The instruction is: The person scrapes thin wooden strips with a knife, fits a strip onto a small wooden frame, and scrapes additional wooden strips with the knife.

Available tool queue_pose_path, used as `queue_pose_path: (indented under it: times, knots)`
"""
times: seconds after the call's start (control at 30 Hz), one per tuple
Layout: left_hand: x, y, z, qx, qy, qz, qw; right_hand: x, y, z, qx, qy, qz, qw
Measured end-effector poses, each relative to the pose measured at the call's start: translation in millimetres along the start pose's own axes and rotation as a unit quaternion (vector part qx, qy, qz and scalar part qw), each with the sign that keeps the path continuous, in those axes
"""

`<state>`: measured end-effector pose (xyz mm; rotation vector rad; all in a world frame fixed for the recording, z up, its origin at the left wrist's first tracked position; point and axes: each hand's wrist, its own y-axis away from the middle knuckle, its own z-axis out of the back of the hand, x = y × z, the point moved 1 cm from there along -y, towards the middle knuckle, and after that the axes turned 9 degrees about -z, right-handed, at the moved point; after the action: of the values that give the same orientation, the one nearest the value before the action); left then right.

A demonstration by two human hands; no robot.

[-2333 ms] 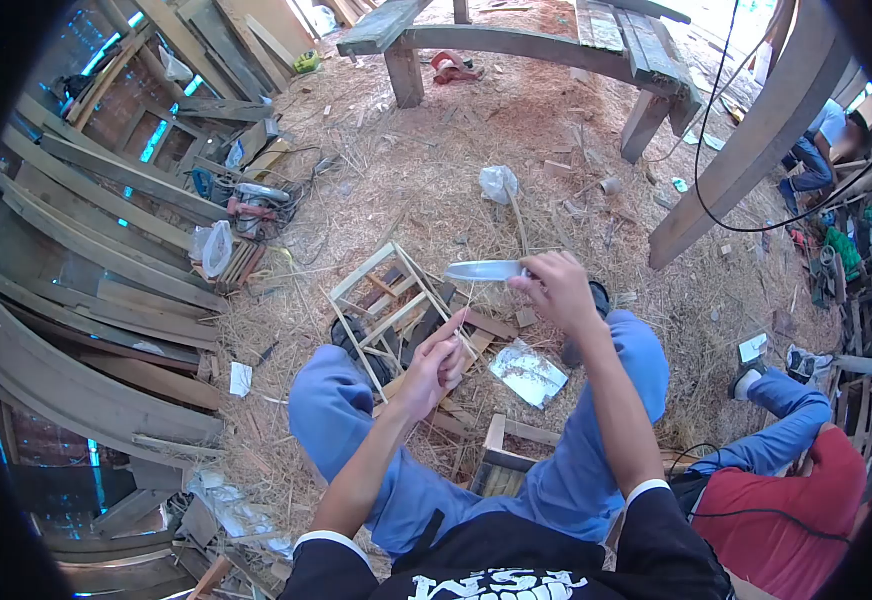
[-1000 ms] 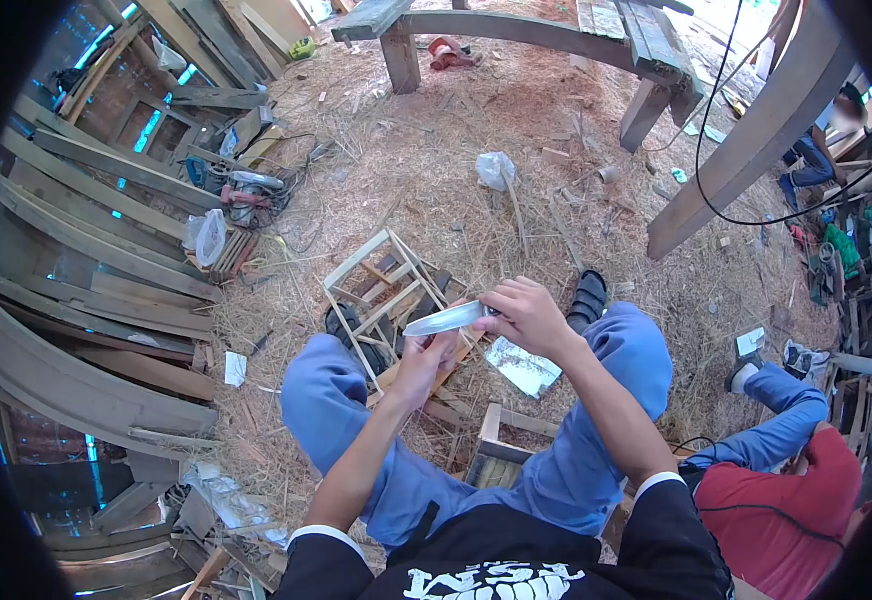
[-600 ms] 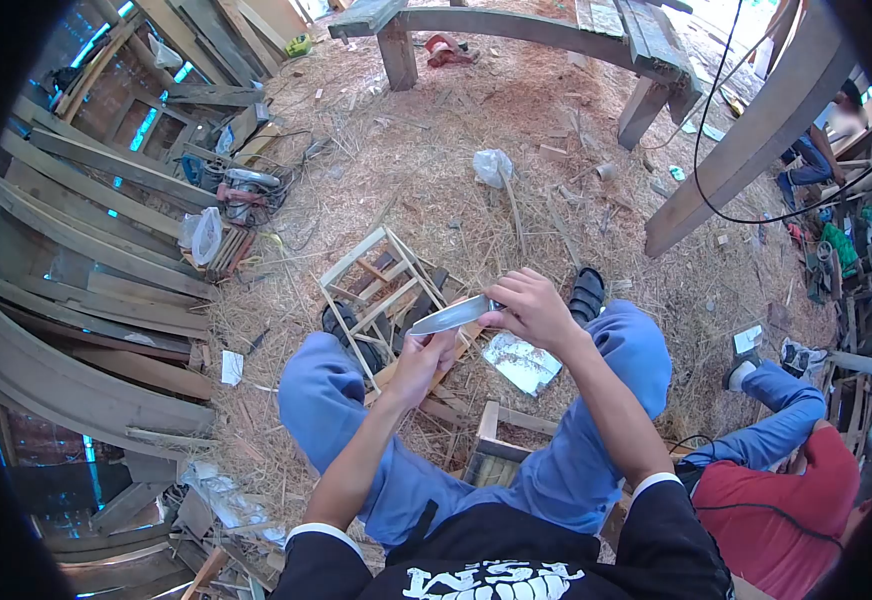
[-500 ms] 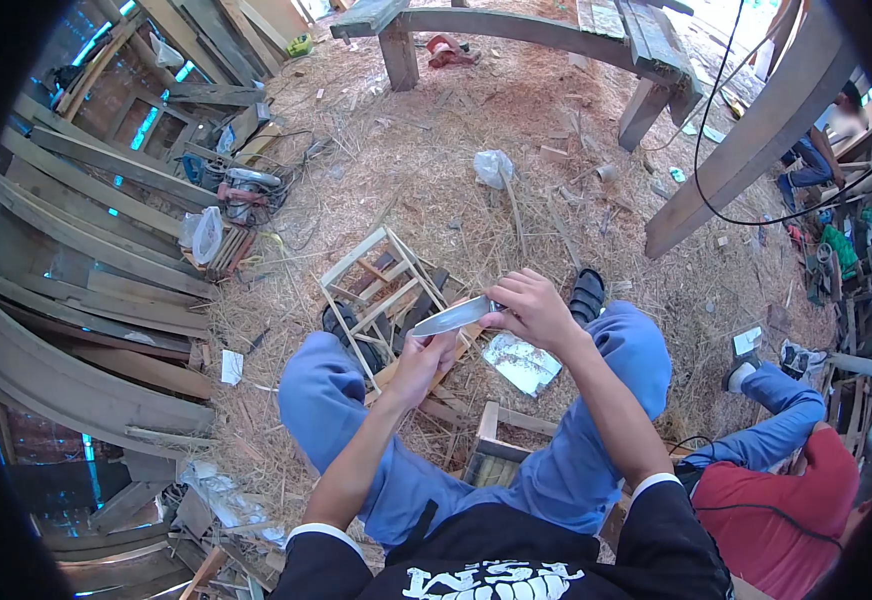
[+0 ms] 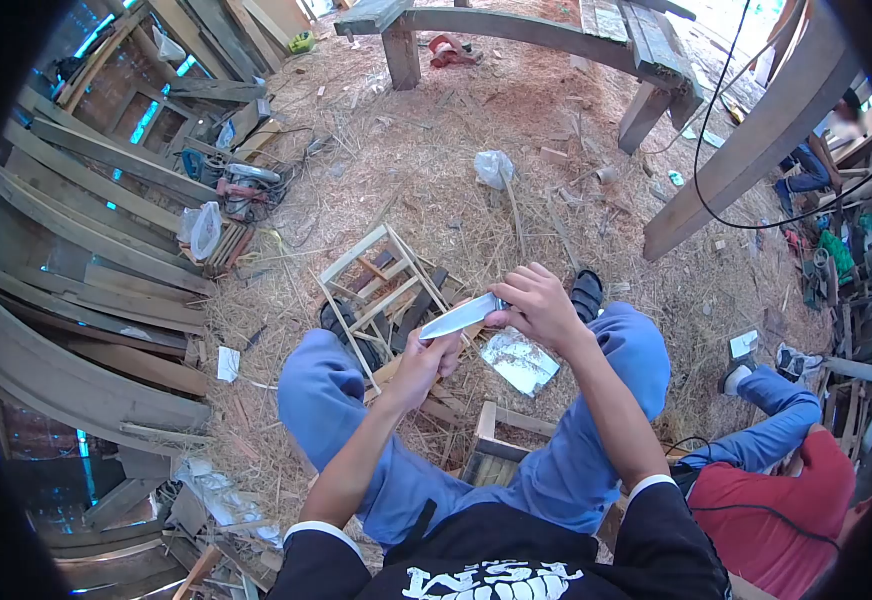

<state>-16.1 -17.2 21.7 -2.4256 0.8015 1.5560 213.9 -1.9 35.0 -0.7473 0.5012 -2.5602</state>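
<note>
A knife [image 5: 458,317] with a broad, shiny blade lies across the space between my hands, above the floor and in front of my knees. My right hand [image 5: 536,308] is closed around its handle end. At the blade's tip, my left hand [image 5: 428,368] is closed with the thumb against the blade; its curled fingers are partly hidden under it. Below my hands a small wooden frame [image 5: 381,285], like a stool, lies on the floor by my left foot. A white sheet [image 5: 519,362] with wood bits on it lies between my feet.
A wooden box-like piece [image 5: 496,450] stands between my legs. Power tools [image 5: 246,190] and stacked boards [image 5: 96,270] are at the left. A heavy bench [image 5: 526,30] stands ahead, a slanted post [image 5: 746,135] to the right. A person in red [image 5: 776,500] sits close at my right.
The knife has turned slightly, so more of the blade's flat face shows, and its tip has shifted a little right. Both hands keep nearly the same place.
</note>
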Motion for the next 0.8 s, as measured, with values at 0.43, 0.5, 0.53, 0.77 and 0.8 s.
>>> queue_pose_path:
  times: [0.43,0.5,0.53,0.77,0.8]
  knots:
    - [-0.1,-1.0,11.3,0.015,0.04,-0.03,0.999,-7.4,-1.4,8.7,-0.014,0.03,-0.047,0.998]
    - [-0.3,-0.6,10.9,0.017,0.032,-0.035,0.999,-9.6,-0.1,6.4,-0.019,0.035,-0.044,0.998]
    - [-1.8,-0.3,9.4,0.008,0.039,-0.029,0.999,-10.1,-0.4,7.1,-0.023,0.035,-0.05,0.998]
    - [-9.6,9.8,3.9,0.015,0.024,0.01,1.0,-28.8,-2.0,18.4,-0.12,0.023,-0.16,0.979]
    - [-7.8,10.3,4.8,0.016,0.02,0.013,1.0,-31.8,-1.3,18.6,-0.135,0.012,-0.183,0.974]
